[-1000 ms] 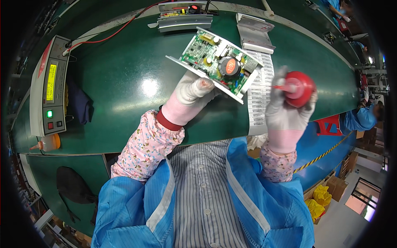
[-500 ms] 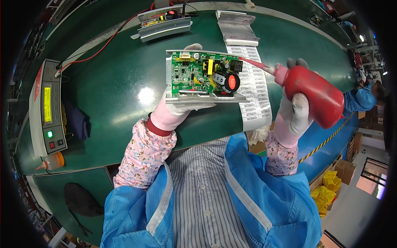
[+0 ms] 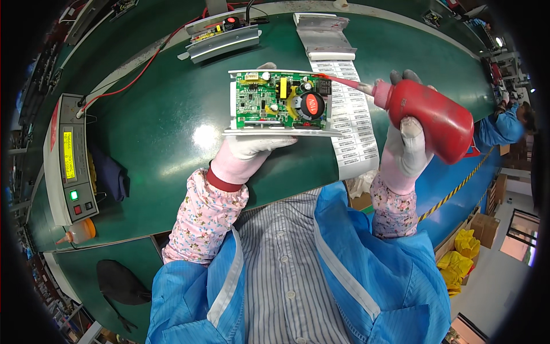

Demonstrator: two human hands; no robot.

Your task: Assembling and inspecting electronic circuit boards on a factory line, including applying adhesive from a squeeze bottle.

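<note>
1. The left hand (image 3: 243,155), in a white glove, has its fingers clamped on the lower edge of a board (image 3: 279,103) — a green rectangular circuit board on a grey metal plate, held flat above the bench (image 3: 166,126).
2. The board carries a round black coil with a red disc, a yellow block and small parts.
3. The right hand (image 3: 404,155), also gloved, has its fingers wrapped tight round a bottle (image 3: 435,117) — soft red plastic, tilted, its thin nozzle reaching to the board's upper right corner.
4. A strip of white labels (image 3: 350,123) lies on the glossy green bench beneath.
5. A grey tester (image 3: 66,160) sits far left; beside it lies a small orange bottle (image 3: 80,231).
</note>
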